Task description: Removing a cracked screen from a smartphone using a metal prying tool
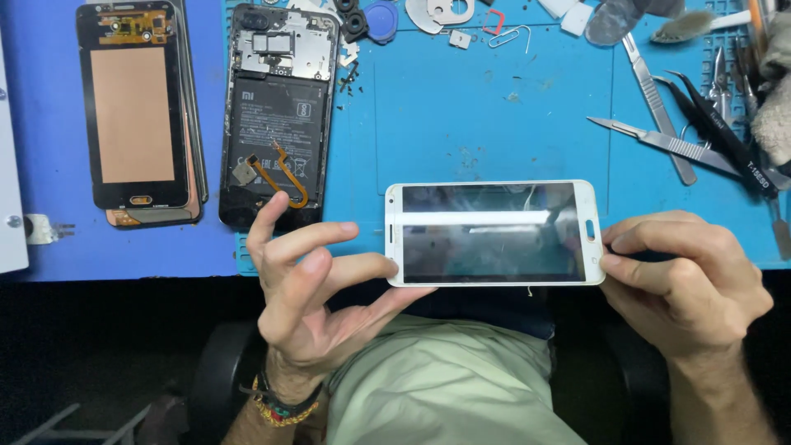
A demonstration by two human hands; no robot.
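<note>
A white-framed phone [493,233] with a dark, reflective, cracked screen is held sideways over the blue mat's near edge. My right hand [688,284] grips its right end between thumb and fingers. My left hand [309,288] has its fingers spread; the fingertips touch the phone's left end and lower edge. A bracelet sits on my left wrist.
On the blue work mat [494,115] lie an opened black phone [276,115] showing battery and orange flex cable, and a detached display panel [136,103] at the left. Tweezers [721,132], a scalpel-like blade [659,140], a paperclip and small parts lie at the top and right.
</note>
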